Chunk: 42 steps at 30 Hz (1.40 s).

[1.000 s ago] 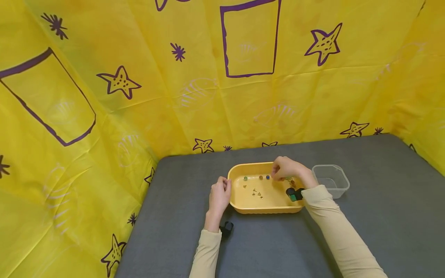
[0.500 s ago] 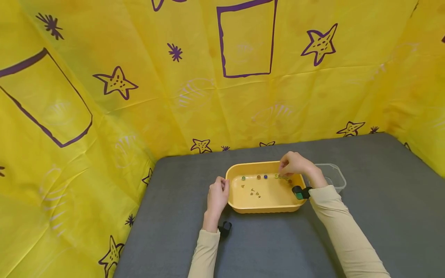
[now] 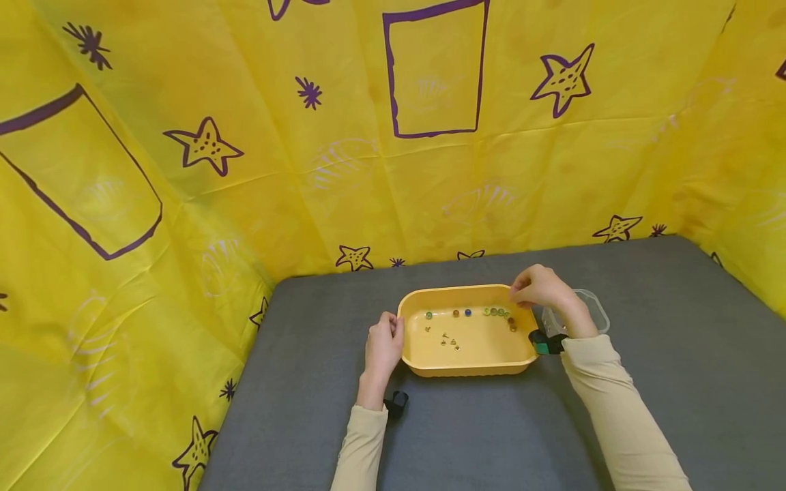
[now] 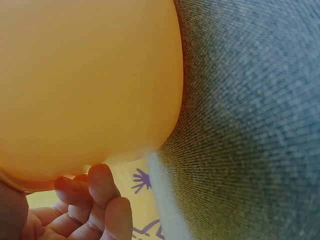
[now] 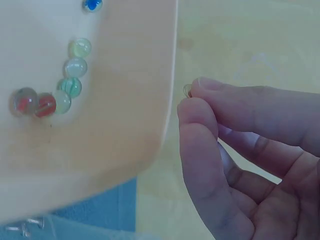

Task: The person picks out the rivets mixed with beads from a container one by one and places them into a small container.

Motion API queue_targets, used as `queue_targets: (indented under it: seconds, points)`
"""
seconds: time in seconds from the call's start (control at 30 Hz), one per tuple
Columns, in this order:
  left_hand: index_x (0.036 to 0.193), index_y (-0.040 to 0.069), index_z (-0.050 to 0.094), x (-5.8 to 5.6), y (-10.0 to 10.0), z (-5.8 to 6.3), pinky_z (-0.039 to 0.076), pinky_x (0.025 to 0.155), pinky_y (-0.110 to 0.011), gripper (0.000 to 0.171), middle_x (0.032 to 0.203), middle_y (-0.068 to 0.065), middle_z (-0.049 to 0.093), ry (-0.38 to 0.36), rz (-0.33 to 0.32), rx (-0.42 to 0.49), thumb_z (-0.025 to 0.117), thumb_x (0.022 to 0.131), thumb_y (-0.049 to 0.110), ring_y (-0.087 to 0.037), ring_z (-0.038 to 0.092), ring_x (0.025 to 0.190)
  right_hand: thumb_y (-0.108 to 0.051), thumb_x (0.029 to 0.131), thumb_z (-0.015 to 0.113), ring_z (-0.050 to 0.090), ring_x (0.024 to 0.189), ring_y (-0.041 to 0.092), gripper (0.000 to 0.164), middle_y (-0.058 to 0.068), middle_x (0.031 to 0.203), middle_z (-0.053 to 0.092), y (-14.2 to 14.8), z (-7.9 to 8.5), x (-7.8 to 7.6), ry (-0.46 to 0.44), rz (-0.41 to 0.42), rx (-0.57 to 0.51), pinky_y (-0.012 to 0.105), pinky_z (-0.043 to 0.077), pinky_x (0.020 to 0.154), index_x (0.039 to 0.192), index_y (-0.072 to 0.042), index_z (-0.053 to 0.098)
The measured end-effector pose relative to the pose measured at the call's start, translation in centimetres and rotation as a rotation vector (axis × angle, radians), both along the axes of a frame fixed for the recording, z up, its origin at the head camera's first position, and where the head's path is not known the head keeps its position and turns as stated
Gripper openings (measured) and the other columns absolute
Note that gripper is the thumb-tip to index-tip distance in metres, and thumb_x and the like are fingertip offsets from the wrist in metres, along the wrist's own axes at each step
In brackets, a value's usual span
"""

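Observation:
A yellow plastic tray [image 3: 479, 370] sits on the grey table, with several glass marbles [image 5: 70, 87] along its far side and right corner. Small gold thumbtacks [image 3: 453, 341] lie loose on its floor. My left hand [image 3: 383, 344] holds the tray's left end by the rim, its fingers curled under the rim in the left wrist view. Above the far right corner, my right hand [image 3: 543, 288] pinches a tiny gold thumbtack [image 5: 187, 91] between thumb and forefinger. Only its round edge shows past the fingertips; the rest is hidden.
A clear plastic container [image 3: 597, 312] stands just right of the tray, partly behind my right wrist. Small shiny metal pieces [image 5: 25, 227] show in it. Yellow patterned cloth [image 3: 430, 204] hangs behind and to the left of the grey table [image 3: 491, 436].
My right hand has moved right and up from inside the tray to over its far right corner, uncovering the row of marbles. My left hand has stayed on the rim.

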<state>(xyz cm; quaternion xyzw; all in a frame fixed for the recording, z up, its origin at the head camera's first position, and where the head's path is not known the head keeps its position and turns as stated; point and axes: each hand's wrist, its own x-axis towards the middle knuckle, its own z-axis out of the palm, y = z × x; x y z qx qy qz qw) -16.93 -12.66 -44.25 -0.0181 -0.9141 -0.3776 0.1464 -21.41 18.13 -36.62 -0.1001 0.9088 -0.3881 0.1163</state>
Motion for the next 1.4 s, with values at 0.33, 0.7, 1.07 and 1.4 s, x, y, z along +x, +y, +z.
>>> queue_targets:
  seconds: [0.33,0.7,1.07,1.4]
  points:
    - [0.085,0.002,0.055,0.0,0.0,0.1,0.039,0.048,-0.026,0.017,0.064,-0.002,0.051,-0.003,-0.003,0.000,0.055,0.093,0.017,-0.012,0.045,0.051,-0.007,0.082,0.064,0.061,0.062,0.018,0.015,0.005,0.067,0.064,1.5,0.3,0.6,-0.011,-0.060,-0.005,0.035,0.051,0.063,0.085,0.007,0.067]
    - [0.086,0.002,0.056,0.1,0.0,0.1,0.040,0.049,-0.027,0.017,0.065,-0.002,0.052,-0.020,-0.001,0.003,0.055,0.094,0.017,-0.012,0.046,0.052,-0.011,0.084,0.064,0.057,0.065,0.015,0.018,0.002,0.067,0.061,3.3,0.4,1.4,-0.043,-0.102,-0.009,0.036,0.049,0.067,0.089,0.006,0.066]
    - [0.086,0.002,0.056,0.1,0.1,0.1,0.039,0.048,-0.026,0.017,0.065,-0.002,0.050,-0.015,0.002,-0.003,0.055,0.093,0.017,-0.012,0.045,0.051,-0.011,0.084,0.062,0.050,0.061,0.016,0.016,0.001,0.062,0.056,4.9,0.0,2.1,-0.027,-0.097,0.025,0.032,0.041,0.059,0.084,0.005,0.065]
    - [0.087,0.002,0.056,0.0,0.0,0.1,0.039,0.049,-0.027,0.017,0.066,-0.002,0.051,-0.014,0.002,-0.007,0.055,0.093,0.017,-0.012,0.045,0.052,-0.015,0.083,0.064,0.051,0.061,0.016,0.018,0.000,0.061,0.056,5.8,0.1,2.5,-0.024,-0.100,0.046,0.031,0.040,0.059,0.081,0.003,0.064]
